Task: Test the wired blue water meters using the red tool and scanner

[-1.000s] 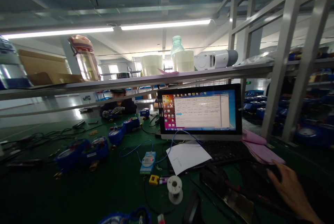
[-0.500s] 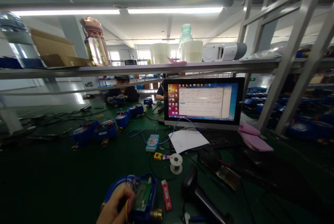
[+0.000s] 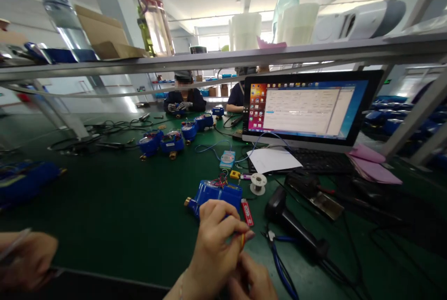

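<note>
head view: left hand [image 3: 216, 239] has fingers closed in a pinch on a short yellow-and-red wire [image 3: 243, 240]. right hand [image 3: 256, 277] sits just below it, fingers curled in close; blur and overlap, can't tell if it grips anything. wire is in front of the blue meter [image 3: 209, 193], over the near part of the green table [image 3: 122, 216]. can't see whether its far end joins the meter.

handling, my read: wire is near weightless, soft, springs back a bit. insulation likely a little slick, so fingertip pinch close to the end, no hard pulls; joints would be the weak spot.

meter lies just beyond the left hand, partly hidden by it. probably fairly heavy for its size, stiff shell, smooth paint. take it round the blue body or by the brass fitting [image 3: 187, 201]. keep off the thin leads [image 3: 221, 179] at its far side, they look fragile.

red-and-white tube [image 3: 247, 212] lies just right of the meter, pliers [image 3: 279, 262] and black scanner [image 3: 295, 228] further right.
</note>
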`<state>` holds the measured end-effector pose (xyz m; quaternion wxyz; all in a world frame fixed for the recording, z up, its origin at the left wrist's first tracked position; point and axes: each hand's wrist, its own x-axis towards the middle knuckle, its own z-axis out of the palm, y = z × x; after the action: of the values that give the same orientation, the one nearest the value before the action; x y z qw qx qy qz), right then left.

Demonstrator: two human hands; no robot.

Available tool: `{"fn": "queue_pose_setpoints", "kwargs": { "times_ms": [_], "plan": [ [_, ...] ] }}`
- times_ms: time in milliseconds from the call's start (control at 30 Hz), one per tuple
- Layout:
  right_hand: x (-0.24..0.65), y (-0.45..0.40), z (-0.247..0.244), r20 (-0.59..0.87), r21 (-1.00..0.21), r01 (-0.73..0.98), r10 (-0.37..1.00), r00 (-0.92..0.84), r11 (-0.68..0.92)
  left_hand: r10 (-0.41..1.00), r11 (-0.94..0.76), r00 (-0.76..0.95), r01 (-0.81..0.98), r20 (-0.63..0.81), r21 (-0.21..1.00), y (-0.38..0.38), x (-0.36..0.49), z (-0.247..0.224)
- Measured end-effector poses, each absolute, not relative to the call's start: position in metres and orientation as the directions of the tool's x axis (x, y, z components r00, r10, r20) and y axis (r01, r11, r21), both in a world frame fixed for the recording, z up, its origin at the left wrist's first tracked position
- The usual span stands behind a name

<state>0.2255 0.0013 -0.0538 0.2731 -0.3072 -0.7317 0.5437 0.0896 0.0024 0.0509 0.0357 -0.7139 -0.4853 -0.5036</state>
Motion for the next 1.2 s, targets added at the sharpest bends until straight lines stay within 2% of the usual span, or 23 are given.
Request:
{"fn": "queue_pose_setpoints", "kwargs": {
  "times_ms": [100, 200, 267, 333, 433, 500, 600, 700, 800, 900, 967, 1033, 1133, 1200],
  "plan": [
    [0.246, 0.006, -0.039, 0.108, -0.964, 0.162, 0.871, -0.479, 0.209, 0.727, -0.543, 0.092, 0.684, 0.681, 0.487, 0.014, 0.073, 0.054],
    [0.259, 0.012, -0.024, 0.057, -0.989, 0.112, 0.956, -0.287, 0.093, 0.805, -0.467, 0.02, 0.637, 0.593, 0.613, 0.027, 0.052, 0.056],
    [0.255, 0.014, -0.02, -0.001, -0.997, 0.071, 0.933, -0.361, 0.026, 0.775, -0.487, 0.003, 0.641, 0.632, 0.593, 0.032, 0.054, 0.058],
    [0.244, 0.012, -0.021, -0.066, -0.992, 0.127, 0.826, -0.56, 0.007, 0.687, -0.567, 0.068, 0.672, 0.724, 0.475, 0.032, 0.068, 0.06],
    [0.239, 0.011, -0.024, -0.077, -0.954, 0.252, 0.677, -0.732, 0.163, 0.567, -0.668, 0.199, 0.679, 0.799, 0.305, 0.029, 0.087, 0.062],
    [0.249, 0.015, -0.023, -0.024, -0.941, 0.257, 0.714, -0.7, 0.221, 0.586, -0.681, 0.22, 0.655, 0.78, 0.327, 0.03, 0.088, 0.06],
    [0.265, 0.026, -0.018, -0.05, -0.971, 0.218, 0.817, -0.575, 0.094, 0.642, -0.636, 0.16, 0.657, 0.749, 0.405, 0.034, 0.084, 0.056],
    [0.259, 0.028, -0.013, -0.105, -0.979, 0.2, 0.765, -0.636, 0.032, 0.573, -0.655, 0.174, 0.685, 0.801, 0.319, 0.037, 0.097, 0.057],
    [0.249, 0.023, -0.005, -0.058, -0.978, 0.184, 0.726, -0.685, 0.097, 0.513, -0.731, 0.319, 0.649, 0.797, 0.212, 0.039, 0.114, 0.064],
    [0.281, 0.034, 0.01, -0.015, -0.953, 0.256, 0.822, -0.57, 0.16, 0.638, -0.668, 0.309, 0.679, 0.705, 0.306, 0.05, 0.103, 0.064],
    [0.329, 0.056, 0.023, 0.013, -0.892, 0.411, 0.919, -0.393, 0.189, 0.775, -0.475, 0.137, 0.77, 0.617, 0.426, 0.061, 0.083, 0.055],
    [0.379, 0.09, 0.032, 0.144, -0.727, 0.63, 0.958, -0.25, 0.274, 0.861, -0.226, -0.073, 0.832, 0.503, 0.507, 0.071, 0.066, 0.04],
    [0.421, 0.143, 0.031, 0.145, -0.335, 0.876, 0.938, -0.315, 0.347, 0.91, 0.004, -0.212, 0.863, 0.356, 0.505, 0.079, 0.062, 0.013],
    [0.423, 0.169, 0.021, 0.098, -0.131, 0.919, 0.927, -0.361, 0.372, 0.905, 0.066, -0.257, 0.873, 0.34, 0.483, 0.078, 0.071, -0.001]
  ]
}}
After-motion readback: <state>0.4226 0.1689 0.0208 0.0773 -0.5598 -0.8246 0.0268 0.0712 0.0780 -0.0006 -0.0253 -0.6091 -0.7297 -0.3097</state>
